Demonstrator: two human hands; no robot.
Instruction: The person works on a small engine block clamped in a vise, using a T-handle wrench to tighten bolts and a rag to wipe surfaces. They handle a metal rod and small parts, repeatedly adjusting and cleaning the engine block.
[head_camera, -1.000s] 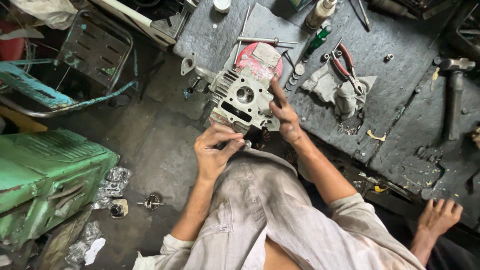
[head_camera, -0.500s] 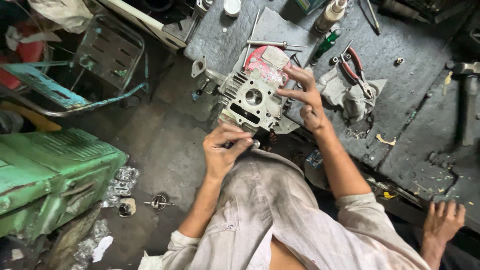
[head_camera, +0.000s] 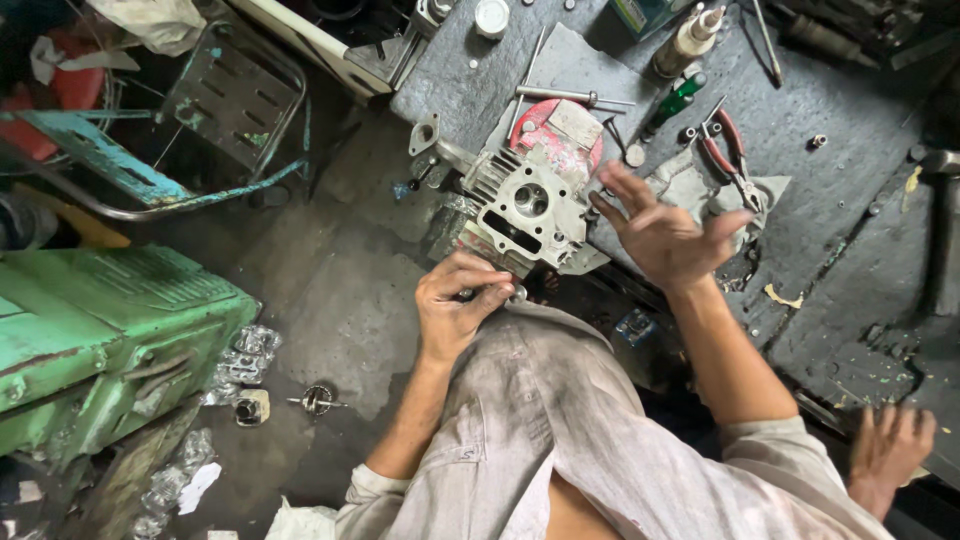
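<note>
At frame centre, pinching a small metal part (head_camera: 515, 294) in closed left hand (head_camera: 455, 305) just below the grey cylinder head (head_camera: 528, 208), reaching open right hand (head_camera: 660, 235) beside its right edge.

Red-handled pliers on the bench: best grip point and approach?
Take the pliers by the two red handles, which lie spread apart and bare at the far end. Come from above, from the far side: the jaw end rests on a grey rag close to the right hand, so it is more crowded.
</note>
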